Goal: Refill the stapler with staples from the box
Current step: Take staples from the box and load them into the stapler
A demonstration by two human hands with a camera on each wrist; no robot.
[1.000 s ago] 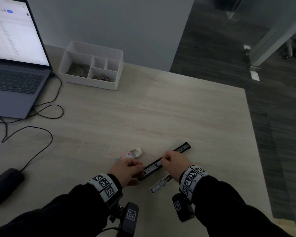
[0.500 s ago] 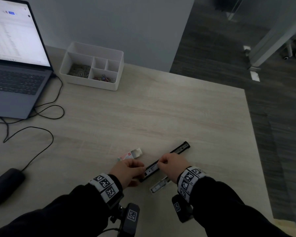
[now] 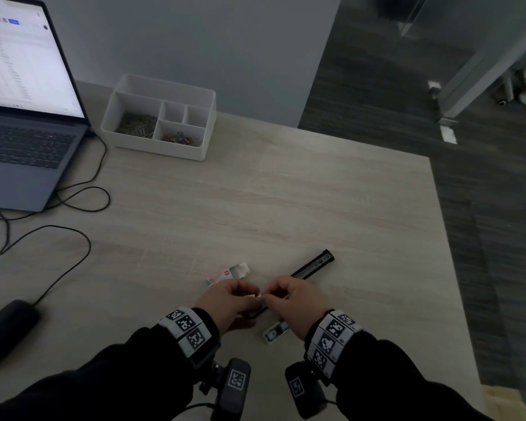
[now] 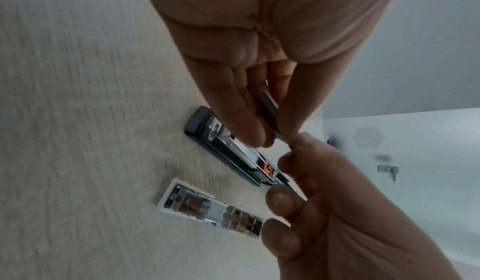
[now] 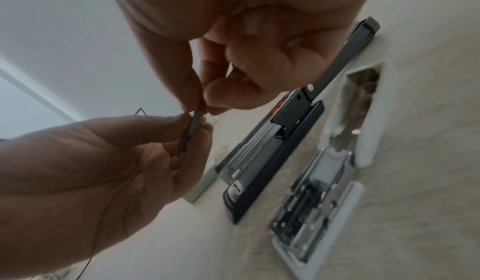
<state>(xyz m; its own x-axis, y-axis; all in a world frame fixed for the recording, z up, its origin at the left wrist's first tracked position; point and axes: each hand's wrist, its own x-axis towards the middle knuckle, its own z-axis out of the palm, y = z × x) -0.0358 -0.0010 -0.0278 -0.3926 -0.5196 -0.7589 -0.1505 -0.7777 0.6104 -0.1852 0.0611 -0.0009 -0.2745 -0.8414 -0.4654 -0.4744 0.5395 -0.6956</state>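
Note:
A short grey strip of staples [image 4: 270, 103] is held above the table; it also shows in the right wrist view as the same strip [image 5: 193, 124]. My left hand [image 3: 249, 296] pinches one end and my right hand [image 3: 270, 296] pinches the other, fingertips almost touching. Below them lies the black stapler magazine [image 3: 313, 265], slid out long, with its open channel [image 5: 259, 157] facing up. The white stapler body [image 3: 275, 331] lies beside it near my right wrist, metal insides up. The small staple box [image 3: 230, 272] lies open just beyond my left hand.
A white organiser tray [image 3: 164, 150] with clips stands at the back. An open laptop [image 3: 28, 141] is at far left, its cables [image 3: 82, 202] looping over the table to a dark pouch [image 3: 6, 326]. The table's right edge [image 3: 456, 268] drops to carpet.
Both hands have left the black magazine, risen a little and come together. They now hold a staple strip between them. The stapler parts and box have not moved.

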